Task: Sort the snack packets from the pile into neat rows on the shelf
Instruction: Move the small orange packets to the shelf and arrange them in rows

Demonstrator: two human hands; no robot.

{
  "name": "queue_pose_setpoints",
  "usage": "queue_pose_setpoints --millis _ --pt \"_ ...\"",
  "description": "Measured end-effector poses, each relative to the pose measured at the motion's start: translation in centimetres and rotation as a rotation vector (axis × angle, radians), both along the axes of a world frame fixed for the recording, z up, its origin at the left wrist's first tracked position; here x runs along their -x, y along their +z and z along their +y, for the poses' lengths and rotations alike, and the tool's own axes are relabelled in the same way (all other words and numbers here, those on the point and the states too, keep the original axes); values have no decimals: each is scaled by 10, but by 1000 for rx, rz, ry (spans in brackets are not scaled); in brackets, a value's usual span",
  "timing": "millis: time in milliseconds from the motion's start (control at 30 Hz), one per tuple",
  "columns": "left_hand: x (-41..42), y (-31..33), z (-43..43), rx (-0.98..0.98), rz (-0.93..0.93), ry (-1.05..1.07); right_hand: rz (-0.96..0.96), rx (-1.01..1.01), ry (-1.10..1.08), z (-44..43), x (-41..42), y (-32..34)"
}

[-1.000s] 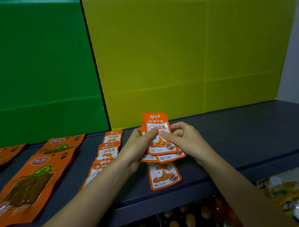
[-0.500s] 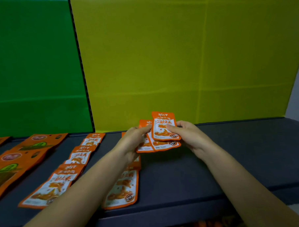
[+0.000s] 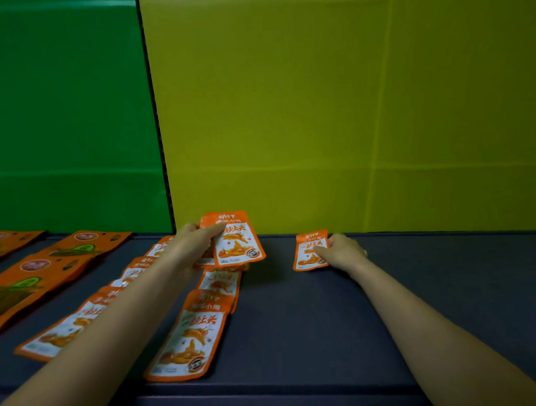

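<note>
With our left hand point(image 3: 192, 243) pinching a fanned stack of packets point(image 3: 236, 241) at the far shelf point(image 3: 418, 288) and our right hand point(image 3: 344, 250) pressing a single packet point(image 3: 310, 250) flat further right, the loose stack could slip and scatter.

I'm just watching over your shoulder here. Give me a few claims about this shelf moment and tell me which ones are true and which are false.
1. The right hand rests on a single small packet at the back of the shelf. True.
2. The left hand is empty. False: it holds a stack of packets.
3. The wall behind is partly green, partly yellow. True.
4. The single small packet lies left of the row of small packets. False: it lies to their right.
</note>
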State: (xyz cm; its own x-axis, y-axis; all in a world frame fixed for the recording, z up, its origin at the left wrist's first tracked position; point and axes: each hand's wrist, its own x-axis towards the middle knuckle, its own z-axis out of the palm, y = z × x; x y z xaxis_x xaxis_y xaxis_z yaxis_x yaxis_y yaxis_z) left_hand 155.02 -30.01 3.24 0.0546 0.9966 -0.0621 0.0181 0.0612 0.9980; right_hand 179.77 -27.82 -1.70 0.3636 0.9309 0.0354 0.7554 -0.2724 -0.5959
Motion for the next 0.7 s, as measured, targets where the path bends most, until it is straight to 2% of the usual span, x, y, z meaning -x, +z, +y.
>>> queue_pose_setpoints --millis 100,433,533,600,700 --pt "-4 0 -7 -6 51 -17 -197 26 -14 4 -1 -3" --pt "-18 -5 -27 -21 54 -59 -306 -37 9 9 1 -10" --pt "-25 -7 -32 -36 53 -72 -293 -15 -9 7 4 -7" --pt "-29 -8 -38 -42 30 -84 -252 -74 -44 5 5 0" --pt "-38 -8 -50 -57 1 -111 -21 -245 84 -5 11 18"
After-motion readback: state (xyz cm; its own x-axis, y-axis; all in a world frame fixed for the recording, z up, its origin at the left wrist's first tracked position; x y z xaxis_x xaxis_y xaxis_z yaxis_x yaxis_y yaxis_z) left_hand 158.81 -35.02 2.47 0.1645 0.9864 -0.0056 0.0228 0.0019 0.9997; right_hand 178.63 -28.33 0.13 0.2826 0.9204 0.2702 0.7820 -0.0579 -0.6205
